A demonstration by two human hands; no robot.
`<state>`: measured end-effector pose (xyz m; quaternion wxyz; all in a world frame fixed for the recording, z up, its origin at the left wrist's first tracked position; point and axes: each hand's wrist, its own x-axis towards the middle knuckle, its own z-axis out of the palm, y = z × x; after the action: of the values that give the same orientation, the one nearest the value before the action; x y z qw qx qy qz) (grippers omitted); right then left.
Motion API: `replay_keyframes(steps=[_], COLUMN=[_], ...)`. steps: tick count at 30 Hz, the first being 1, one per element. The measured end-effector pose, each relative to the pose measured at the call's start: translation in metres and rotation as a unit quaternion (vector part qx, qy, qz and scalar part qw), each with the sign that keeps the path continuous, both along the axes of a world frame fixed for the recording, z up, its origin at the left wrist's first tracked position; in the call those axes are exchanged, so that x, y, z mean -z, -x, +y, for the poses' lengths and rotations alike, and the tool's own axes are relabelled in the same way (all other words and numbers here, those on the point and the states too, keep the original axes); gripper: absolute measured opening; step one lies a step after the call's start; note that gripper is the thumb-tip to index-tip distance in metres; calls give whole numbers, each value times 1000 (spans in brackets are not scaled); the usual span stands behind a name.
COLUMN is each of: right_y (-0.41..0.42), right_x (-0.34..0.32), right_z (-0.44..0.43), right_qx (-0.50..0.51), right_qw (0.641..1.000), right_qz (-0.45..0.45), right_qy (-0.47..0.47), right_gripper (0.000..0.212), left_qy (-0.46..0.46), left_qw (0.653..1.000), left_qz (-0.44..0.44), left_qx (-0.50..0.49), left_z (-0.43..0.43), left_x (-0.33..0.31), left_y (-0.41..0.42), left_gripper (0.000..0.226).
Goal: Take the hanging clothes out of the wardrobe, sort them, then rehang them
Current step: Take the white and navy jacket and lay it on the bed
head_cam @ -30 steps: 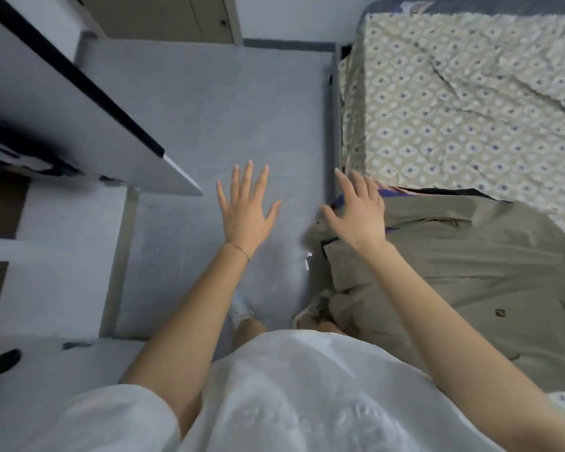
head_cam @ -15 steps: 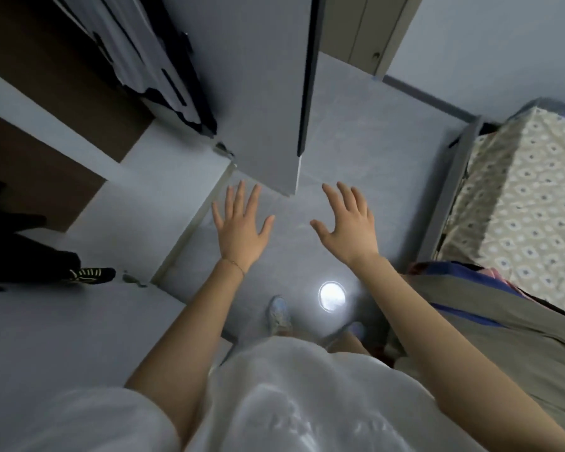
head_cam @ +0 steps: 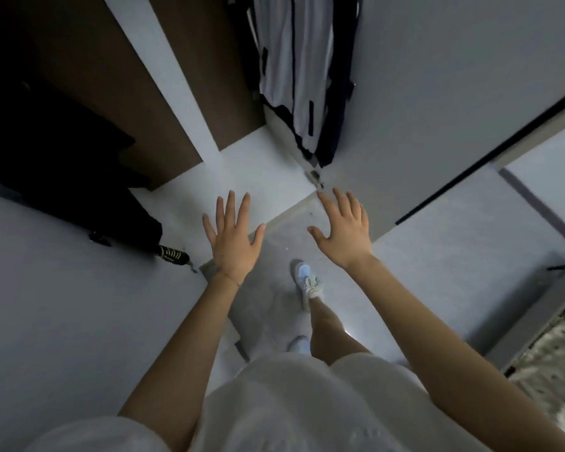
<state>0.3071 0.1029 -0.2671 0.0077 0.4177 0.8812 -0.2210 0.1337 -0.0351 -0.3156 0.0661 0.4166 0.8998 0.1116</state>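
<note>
a person's left hand [head_cam: 232, 243] and right hand [head_cam: 343, 233] are reaching out spread and holding nothing, while striped white-and-navy hanging clothes [head_cam: 296, 70] are dangling inside the wardrobe [head_cam: 415, 93] at top centre.

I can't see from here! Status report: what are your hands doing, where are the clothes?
Left hand, right hand open, empty. Striped clothes hanging in wardrobe. Door open, way clear.

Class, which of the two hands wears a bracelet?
The left hand: a thin bracelet crosses its wrist, while the right hand has a bare wrist.
</note>
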Motion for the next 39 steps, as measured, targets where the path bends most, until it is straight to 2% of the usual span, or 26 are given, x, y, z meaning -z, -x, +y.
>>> replay_keyframes(steps=[9, 16, 25, 32, 39], right_y=[123, 201, 271, 304, 314], right_x=[-7, -25, -37, -57, -85], right_z=[74, 125, 162, 190, 245], right_qx=[-141, -199, -179, -123, -32], right_qw=[990, 980, 982, 988, 981], right_qz=[6, 17, 48, 86, 133], right_qy=[-6, -19, -44, -48, -136], right_gripper=[69, 69, 69, 68, 66], left_qy=[-20, -58, -61, -80, -97], left_qw=[989, 975, 977, 985, 989], left_qz=[6, 36, 32, 60, 79], left_qx=[-149, -211, -202, -137, -83], left_z=[36, 66, 108, 145, 181], left_x=[-8, -23, -30, -47, -54], left_y=[81, 125, 176, 232, 272], left_gripper=[66, 65, 70, 68, 66])
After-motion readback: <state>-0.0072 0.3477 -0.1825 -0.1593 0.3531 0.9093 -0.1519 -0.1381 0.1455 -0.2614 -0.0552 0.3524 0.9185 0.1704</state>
